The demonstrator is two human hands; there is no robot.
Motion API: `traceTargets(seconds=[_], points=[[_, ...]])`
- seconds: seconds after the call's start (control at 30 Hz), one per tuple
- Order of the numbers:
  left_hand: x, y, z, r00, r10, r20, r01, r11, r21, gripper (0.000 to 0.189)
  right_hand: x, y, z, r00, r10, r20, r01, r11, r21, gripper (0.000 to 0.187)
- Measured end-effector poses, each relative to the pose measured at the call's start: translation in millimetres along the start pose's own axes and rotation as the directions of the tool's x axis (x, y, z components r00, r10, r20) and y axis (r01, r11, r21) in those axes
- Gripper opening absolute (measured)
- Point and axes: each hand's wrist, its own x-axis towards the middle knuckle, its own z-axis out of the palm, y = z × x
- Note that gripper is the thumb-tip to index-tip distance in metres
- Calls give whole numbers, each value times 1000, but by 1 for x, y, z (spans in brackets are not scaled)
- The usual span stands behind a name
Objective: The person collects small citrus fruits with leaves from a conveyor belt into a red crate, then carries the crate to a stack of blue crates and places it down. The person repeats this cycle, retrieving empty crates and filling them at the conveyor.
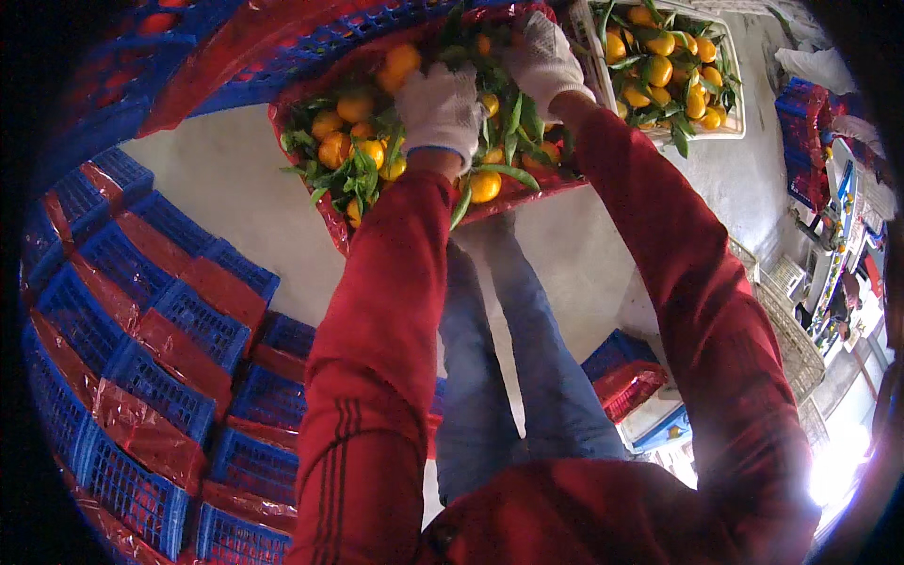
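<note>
Both my hands wear pale knitted gloves and reach into a crate lined with red plastic film (328,208). Orange citrus fruits (485,186) with green leaves (517,123) fill it. My left hand (439,109) is palm down over the middle of the fruit, beside a blurred orange fruit (401,62); its fingertips are hidden. At the crate's right part, near the far edge, is my right hand (547,60), fingers bent down among the leaves. Whether either hand grips a fruit cannot be seen. A white plastic crate (739,85) of similar leafy fruit stands to the right.
Blue crates with red film (148,381) are stacked at the left, and more blue crates (282,35) stand beyond the lined crate. Another blue crate (621,367) is behind my legs. At the far right are a crate (801,141), wire-like pale baskets (787,339) and equipment with fruit.
</note>
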Motion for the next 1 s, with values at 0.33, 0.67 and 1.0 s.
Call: traceTargets(seconds=[0.33, 0.67, 1.0], points=[[-110, -38, -17, 945, -13, -326, -55, 979, -198, 53, -83, 2, -85, 998, 53, -32, -17, 741, 671, 65], [-145, -58, -12, 988, -109, -105, 71, 946, -317, 37, -143, 18, -30, 980, -191, 57, 175, 961, 214, 47], [19, -70, 8, 933, 224, -282, -173, 965, 195, 75, -84, 25, 39, 854, -508, 115, 511, 860, 2, 63]])
